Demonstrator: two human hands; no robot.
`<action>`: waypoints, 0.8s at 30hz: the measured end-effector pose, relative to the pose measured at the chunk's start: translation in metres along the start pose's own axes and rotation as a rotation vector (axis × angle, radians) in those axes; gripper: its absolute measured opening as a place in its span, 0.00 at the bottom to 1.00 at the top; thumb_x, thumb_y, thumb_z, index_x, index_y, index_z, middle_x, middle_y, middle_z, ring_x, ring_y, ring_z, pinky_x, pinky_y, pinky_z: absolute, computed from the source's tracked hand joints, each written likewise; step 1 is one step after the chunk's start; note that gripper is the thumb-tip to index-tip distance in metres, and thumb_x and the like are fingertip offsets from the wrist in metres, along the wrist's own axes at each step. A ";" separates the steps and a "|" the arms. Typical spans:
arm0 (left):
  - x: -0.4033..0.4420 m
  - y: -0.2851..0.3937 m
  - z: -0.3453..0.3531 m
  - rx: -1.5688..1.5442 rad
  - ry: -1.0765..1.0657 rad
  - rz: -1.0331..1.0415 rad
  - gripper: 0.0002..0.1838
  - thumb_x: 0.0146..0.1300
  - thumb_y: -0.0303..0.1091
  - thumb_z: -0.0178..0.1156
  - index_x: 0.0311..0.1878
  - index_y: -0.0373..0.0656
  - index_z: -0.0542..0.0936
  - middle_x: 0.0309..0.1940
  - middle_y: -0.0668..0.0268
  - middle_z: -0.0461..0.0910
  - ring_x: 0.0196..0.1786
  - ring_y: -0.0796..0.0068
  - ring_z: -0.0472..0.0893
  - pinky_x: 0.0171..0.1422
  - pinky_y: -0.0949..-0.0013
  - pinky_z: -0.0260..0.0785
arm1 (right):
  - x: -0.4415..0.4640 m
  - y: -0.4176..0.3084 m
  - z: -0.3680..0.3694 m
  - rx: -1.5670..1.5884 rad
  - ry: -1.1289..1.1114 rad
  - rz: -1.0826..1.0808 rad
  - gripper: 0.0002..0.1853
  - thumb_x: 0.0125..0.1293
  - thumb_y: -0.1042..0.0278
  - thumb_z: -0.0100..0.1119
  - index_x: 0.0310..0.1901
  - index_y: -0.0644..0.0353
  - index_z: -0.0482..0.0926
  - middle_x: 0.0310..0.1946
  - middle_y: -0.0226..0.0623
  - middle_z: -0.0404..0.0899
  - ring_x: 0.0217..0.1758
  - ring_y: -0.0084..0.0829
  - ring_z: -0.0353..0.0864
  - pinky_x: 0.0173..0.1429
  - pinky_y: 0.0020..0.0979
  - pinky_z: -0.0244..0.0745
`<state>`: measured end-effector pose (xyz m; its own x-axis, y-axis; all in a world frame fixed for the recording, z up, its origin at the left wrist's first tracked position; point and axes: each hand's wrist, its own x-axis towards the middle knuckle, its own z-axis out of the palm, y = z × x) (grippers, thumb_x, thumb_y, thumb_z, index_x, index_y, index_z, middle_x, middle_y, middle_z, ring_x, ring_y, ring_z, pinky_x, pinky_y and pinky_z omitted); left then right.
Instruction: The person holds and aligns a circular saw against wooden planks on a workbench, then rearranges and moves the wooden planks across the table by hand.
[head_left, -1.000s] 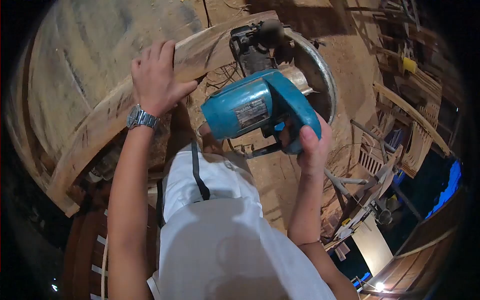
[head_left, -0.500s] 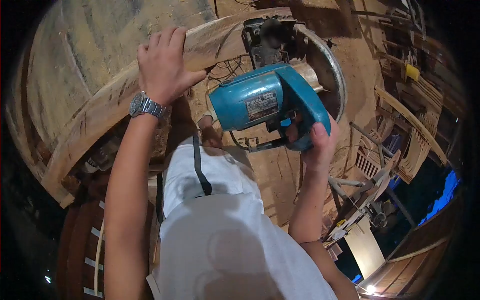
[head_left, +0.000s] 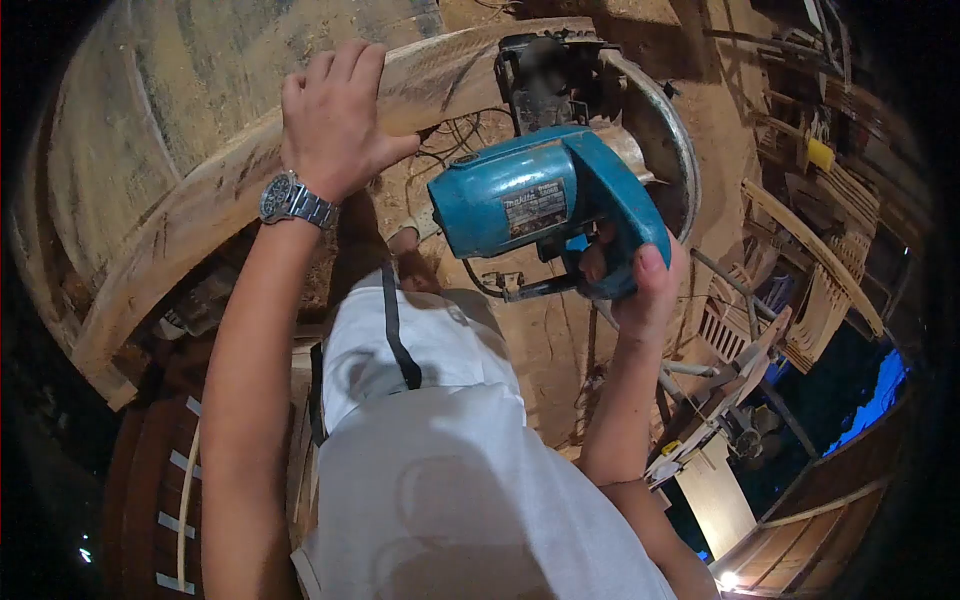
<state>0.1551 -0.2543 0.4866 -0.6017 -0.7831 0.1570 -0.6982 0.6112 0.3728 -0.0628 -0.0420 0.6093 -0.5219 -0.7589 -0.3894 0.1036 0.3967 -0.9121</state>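
My right hand is wrapped around the rear handle of a teal Makita circular saw. The saw's black base sits over the right end of a long, curved wooden beam, and its rounded metal guard faces right. The blade's contact with the wood is hidden from me. My left hand, a metal watch on its wrist, grips the beam left of the saw. Its fingers reach over the far edge, with the thumb along the near side.
A wide, dusty wooden surface lies beyond the beam. Dark cords loop beside the saw, over the sawdust-covered ground. Slatted wooden pieces and a metal frame stand at the right. My bare foot is below the beam.
The saw and both hands appear slightly farther right in view, while the background at right has shifted a little left. Both holds are the same.
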 end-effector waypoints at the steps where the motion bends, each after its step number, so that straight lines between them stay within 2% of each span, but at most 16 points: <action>1: -0.001 0.001 0.000 -0.001 0.000 -0.002 0.47 0.37 0.50 0.77 0.66 0.46 0.75 0.62 0.64 0.76 0.63 0.58 0.75 0.62 0.54 0.64 | 0.000 -0.001 0.000 0.000 0.005 0.005 0.35 0.60 0.34 0.67 0.42 0.68 0.79 0.26 0.35 0.77 0.25 0.25 0.77 0.29 0.25 0.69; 4: 0.000 0.000 0.000 -0.004 -0.007 -0.011 0.47 0.37 0.50 0.77 0.66 0.46 0.75 0.62 0.65 0.76 0.64 0.59 0.74 0.63 0.54 0.64 | 0.001 -0.001 0.001 0.007 0.001 -0.019 0.35 0.59 0.34 0.68 0.42 0.69 0.79 0.26 0.35 0.77 0.25 0.26 0.78 0.29 0.26 0.69; 6: 0.000 -0.002 0.003 0.014 0.069 0.040 0.46 0.37 0.52 0.78 0.63 0.47 0.76 0.58 0.66 0.77 0.60 0.63 0.76 0.60 0.54 0.65 | 0.001 -0.001 0.000 0.009 -0.005 -0.013 0.35 0.59 0.34 0.68 0.42 0.69 0.79 0.26 0.35 0.77 0.25 0.25 0.78 0.29 0.26 0.69; 24: -0.001 0.000 0.001 0.014 0.056 0.036 0.46 0.37 0.52 0.78 0.63 0.47 0.76 0.59 0.67 0.77 0.60 0.64 0.76 0.60 0.55 0.64 | 0.008 -0.009 0.002 -0.021 -0.023 -0.016 0.34 0.61 0.35 0.67 0.42 0.68 0.79 0.25 0.35 0.78 0.25 0.25 0.77 0.29 0.25 0.69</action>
<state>0.1549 -0.2538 0.4852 -0.6041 -0.7654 0.2216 -0.6821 0.6405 0.3528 -0.0666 -0.0526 0.6138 -0.5041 -0.7767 -0.3777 0.0773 0.3950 -0.9154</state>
